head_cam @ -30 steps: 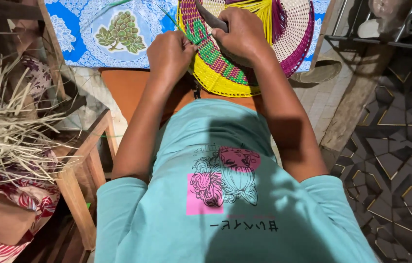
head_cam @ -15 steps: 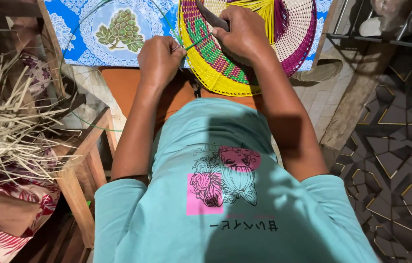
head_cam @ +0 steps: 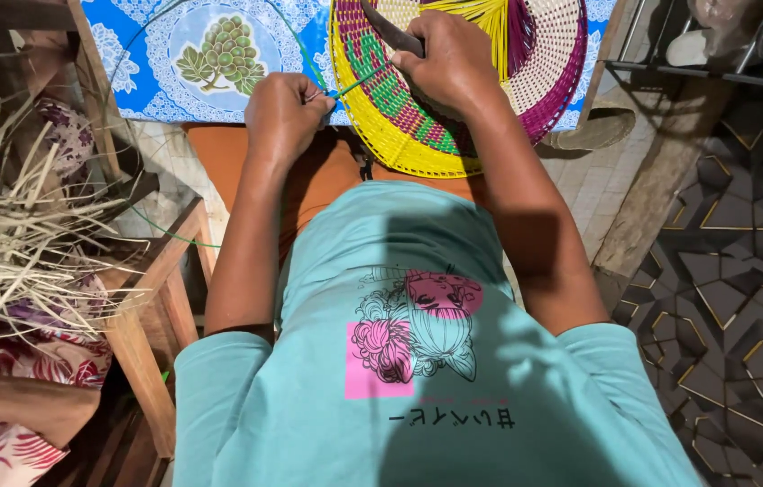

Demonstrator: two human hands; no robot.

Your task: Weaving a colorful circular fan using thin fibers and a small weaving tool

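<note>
Left hand pinches a green strand beside the woven fan.

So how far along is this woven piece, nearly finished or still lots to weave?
A good part looks done: the round woven piece already has a closed yellow rim, green and magenta checks and a cream and magenta section. In hand: the left hand pulls a thin green strand out of the weave while the right hand presses a dark pointed tool against it. Loose yellow strands fanning at the centre suggest more remains.
</note>
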